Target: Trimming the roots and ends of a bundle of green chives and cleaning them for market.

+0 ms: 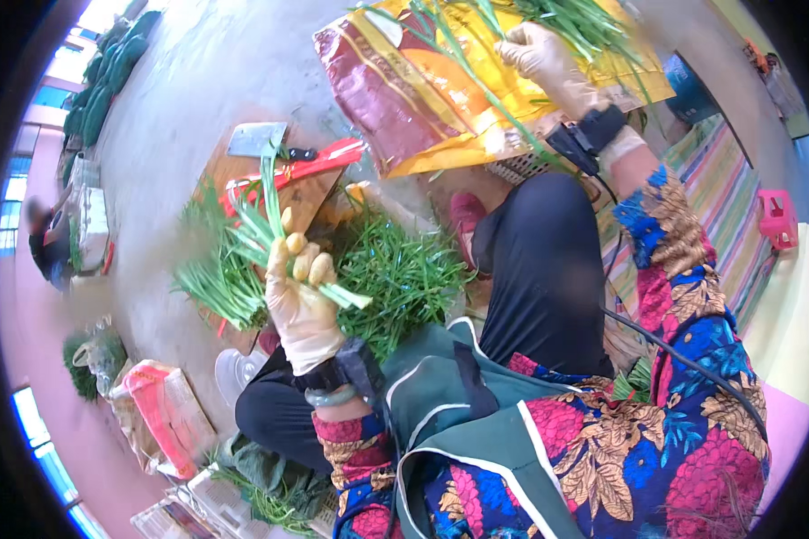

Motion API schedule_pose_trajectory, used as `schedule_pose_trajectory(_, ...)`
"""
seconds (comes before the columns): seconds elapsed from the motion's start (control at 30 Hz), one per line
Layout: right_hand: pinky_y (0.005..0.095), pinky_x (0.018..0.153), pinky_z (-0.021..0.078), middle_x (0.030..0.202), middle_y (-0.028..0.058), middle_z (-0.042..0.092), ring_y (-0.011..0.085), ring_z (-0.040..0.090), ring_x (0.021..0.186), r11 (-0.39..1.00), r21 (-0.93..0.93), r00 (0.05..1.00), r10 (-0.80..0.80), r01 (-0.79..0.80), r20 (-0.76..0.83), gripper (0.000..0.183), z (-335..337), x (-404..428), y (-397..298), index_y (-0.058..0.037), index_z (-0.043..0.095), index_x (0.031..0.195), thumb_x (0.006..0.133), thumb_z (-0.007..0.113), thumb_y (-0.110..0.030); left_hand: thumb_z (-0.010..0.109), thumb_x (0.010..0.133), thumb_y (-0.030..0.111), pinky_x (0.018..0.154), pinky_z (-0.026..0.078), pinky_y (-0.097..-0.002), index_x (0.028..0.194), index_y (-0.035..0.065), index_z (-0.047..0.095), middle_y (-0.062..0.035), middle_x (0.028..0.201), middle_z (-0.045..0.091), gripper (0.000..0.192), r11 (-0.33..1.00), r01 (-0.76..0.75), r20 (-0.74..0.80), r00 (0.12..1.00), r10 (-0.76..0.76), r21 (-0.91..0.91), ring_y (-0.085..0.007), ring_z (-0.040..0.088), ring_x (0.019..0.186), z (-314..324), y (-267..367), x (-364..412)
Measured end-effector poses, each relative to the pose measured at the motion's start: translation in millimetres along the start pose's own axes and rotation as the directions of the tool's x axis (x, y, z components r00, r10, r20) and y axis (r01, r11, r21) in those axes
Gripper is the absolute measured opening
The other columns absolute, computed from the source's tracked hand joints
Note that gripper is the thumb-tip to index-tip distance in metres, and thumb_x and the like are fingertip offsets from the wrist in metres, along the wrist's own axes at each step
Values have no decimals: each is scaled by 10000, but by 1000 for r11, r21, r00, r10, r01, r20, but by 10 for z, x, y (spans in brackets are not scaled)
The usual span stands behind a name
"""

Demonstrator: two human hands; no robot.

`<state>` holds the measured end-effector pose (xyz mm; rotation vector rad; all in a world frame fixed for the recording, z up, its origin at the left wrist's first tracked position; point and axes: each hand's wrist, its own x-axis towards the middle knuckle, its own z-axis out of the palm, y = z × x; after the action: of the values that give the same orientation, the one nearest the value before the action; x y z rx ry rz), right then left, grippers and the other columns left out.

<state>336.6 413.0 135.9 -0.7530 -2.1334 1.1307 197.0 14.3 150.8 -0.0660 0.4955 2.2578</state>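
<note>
My left hand (303,303), in a thin pale glove with worn fingertips, is closed round a few long green stalks (270,195); their cut ends (350,296) stick out to the right. At the upper right my right hand (529,50), gloved too, is at long green leaves (573,23) on a yellow printed sack (512,101); whether its fingers pinch any is unclear. A heap of loose green leaves (404,269) lies before me, and bundled greens (222,283) are left of my left hand. A cleaver (257,139) and red strips (310,162) rest on a wooden board (296,202).
A perforated basket (519,168) shows under the sack. At lower left are a clear plastic container (237,374), a crate with pink cloth (162,411) and more crates. A pink stool (777,219) stands at right. Another person (50,242) is at far left. A cable runs along my right arm.
</note>
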Motion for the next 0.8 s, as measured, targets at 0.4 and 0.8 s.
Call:
schedule_pose_trajectory(0.4, 412, 613, 472, 750, 221, 608, 358, 632, 715, 973, 125, 783, -229, 192, 578, 276, 1010, -1383, -1569, -5, 559, 898, 742, 711, -173, 640, 920, 225, 529, 367, -217, 1217, 5, 562, -111, 1040, 662, 378, 935, 7, -63, 998, 17, 355, -78, 438, 609, 66, -232, 18)
schedule_pose_trajectory(0.8, 228, 481, 424, 679, 29, 569, 83, 515, 525, 878, 263, 542, -5, -400, 841, 259, 1314, -1465, -1415, -25, 600, 952, 946, 583, -284, 650, 902, 156, 554, 416, -219, 1169, -12, 567, -93, 928, 661, 326, 937, -3, -74, 997, 31, 349, -85, 535, 655, -175, -96, -51)
